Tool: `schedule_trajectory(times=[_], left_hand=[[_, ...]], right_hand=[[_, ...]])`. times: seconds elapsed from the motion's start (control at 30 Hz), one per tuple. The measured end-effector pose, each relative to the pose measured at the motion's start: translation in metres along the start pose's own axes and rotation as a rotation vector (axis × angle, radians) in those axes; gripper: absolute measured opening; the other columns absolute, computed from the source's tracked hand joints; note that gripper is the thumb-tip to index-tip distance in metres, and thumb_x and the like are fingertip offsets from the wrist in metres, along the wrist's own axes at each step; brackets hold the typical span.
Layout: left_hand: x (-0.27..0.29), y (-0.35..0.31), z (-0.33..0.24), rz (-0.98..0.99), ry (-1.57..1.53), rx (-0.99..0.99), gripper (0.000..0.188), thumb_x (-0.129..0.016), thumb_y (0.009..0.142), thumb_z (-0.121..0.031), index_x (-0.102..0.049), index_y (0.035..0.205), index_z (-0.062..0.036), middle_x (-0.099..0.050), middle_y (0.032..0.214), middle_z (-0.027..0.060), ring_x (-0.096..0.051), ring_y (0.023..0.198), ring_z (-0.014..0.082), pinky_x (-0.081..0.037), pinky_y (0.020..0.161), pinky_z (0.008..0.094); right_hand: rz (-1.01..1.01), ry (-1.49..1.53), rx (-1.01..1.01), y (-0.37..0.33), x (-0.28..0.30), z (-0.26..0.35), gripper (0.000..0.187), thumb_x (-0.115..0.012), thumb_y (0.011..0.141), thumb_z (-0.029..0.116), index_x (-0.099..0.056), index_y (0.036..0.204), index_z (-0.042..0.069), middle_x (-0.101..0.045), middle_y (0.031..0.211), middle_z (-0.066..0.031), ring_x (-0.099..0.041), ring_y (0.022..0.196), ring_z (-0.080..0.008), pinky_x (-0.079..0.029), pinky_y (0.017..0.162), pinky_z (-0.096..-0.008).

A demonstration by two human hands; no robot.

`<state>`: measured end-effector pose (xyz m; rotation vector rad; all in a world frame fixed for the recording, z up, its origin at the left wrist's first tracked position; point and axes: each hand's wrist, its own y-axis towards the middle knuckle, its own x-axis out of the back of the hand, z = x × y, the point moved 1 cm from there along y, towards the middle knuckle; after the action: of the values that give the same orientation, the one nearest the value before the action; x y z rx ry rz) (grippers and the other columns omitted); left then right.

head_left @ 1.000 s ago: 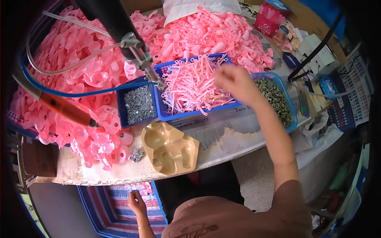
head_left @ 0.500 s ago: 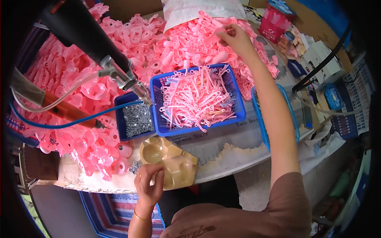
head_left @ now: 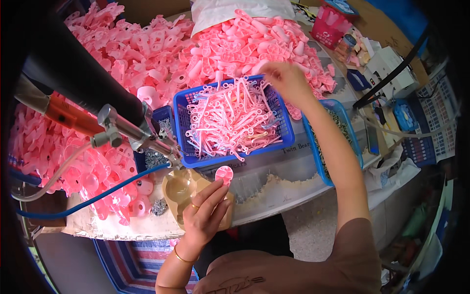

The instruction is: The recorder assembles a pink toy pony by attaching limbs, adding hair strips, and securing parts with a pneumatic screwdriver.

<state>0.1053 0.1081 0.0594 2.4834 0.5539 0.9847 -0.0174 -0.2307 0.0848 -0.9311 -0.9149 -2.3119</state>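
Nearest, below the near edge of the worktable [head_left: 293, 191], a blue-rimmed tub lined with striped sheeting [head_left: 142, 254] is seen at the left. Above that edge, a small round pink plastic part [head_left: 224, 175] is pinched between the thumb and straightened, nearly closed fingers of the left hand [head_left: 209, 206]; it is held up over the right side of a tan moulded tray [head_left: 172, 198], whose visible round hollow looks unfilled. Beside the tray's left side, a little heap of metal fasteners [head_left: 159, 207] is laid. The step in hand is judged to be the gathering of parts, one being secured while another is reached for; for the next move, a steady pinch and clearance from the hanging metal-headed tool [head_left: 164, 146] would seem called for. Farther in, a dark blue bin [head_left: 139, 160] is partly filled with silvery metal pieces, and a blue mesh basket [head_left: 289, 136] is heaped with pink looped rods [head_left: 230, 117]. By its far right corner the right hand [head_left: 286, 81] is held half curled; whether anything is gripped cannot be told. Right of the basket, a light blue tray [head_left: 315, 153] of small greenish-grey pieces is largely covered by the forearm. Toward the far edge, pink limb-shaped shells [head_left: 284, 36] are piled before a white sack [head_left: 240, 14].
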Motion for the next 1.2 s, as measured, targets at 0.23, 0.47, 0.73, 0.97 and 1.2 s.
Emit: schedule_trajectory(times=[0.23,0.47,0.73,0.97,1.2], left_hand=[[0.003,-0.014,0.001,-0.003,-0.016,0.056,0.035,-0.071,0.08,0.006,-0.068,0.114,-0.0016,-0.067,0.116,0.0151,-0.068,0.097,0.0258,-0.056,0.081,0.0328],[0.021,-0.031,0.004,-0.097,-0.461,0.435,0.019,-0.044,0.091,0.004,-0.062,0.098,0.0037,-0.064,0.095,0.0136,-0.06,0.075,0.0169,-0.05,0.069,0.0274],[0.034,-0.036,0.007,-0.202,-0.917,0.793,0.014,-0.042,0.097,-0.007,-0.054,0.103,-0.0015,-0.048,0.06,0.0002,-0.045,0.055,0.007,-0.034,0.051,0.0216],[0.015,-0.028,0.001,0.053,-0.882,0.686,0.038,-0.051,0.102,-0.018,-0.046,0.137,-0.0027,-0.054,0.082,0.0001,-0.048,0.061,0.0041,-0.04,0.056,0.0195],[0.025,-0.036,-0.008,0.058,-0.945,0.654,0.033,-0.048,0.103,-0.02,-0.049,0.13,-0.0018,-0.062,0.096,0.0061,-0.05,0.059,0.0023,-0.041,0.054,0.0173]], right_hand=[[0.059,-0.536,0.349,0.054,-0.016,-0.052,0.029,-0.065,0.08,0.006,-0.067,0.109,0.009,-0.06,0.114,-0.0133,-0.058,0.109,-0.0324,-0.049,0.089,-0.039],[-0.066,-0.294,0.275,0.048,-0.007,-0.061,0.032,-0.054,0.091,0.009,-0.058,0.123,0.009,-0.062,0.124,-0.0151,-0.06,0.114,-0.0322,-0.048,0.095,-0.0419],[0.171,0.207,-0.01,0.0,0.025,0.038,0.041,-0.069,0.086,0.006,-0.059,0.125,0.004,-0.065,0.116,-0.0086,-0.063,0.101,-0.0162,-0.05,0.089,-0.0315],[0.703,0.531,0.167,-0.071,0.011,0.137,0.038,-0.075,0.079,0.01,-0.067,0.116,0.004,-0.069,0.102,-0.0041,-0.062,0.089,-0.0118,-0.05,0.08,-0.0275],[0.862,0.507,0.25,-0.085,-0.014,0.182,0.037,-0.076,0.076,0.012,-0.069,0.112,0.004,-0.068,0.098,-0.0048,-0.06,0.085,-0.0111,-0.049,0.075,-0.0267]])
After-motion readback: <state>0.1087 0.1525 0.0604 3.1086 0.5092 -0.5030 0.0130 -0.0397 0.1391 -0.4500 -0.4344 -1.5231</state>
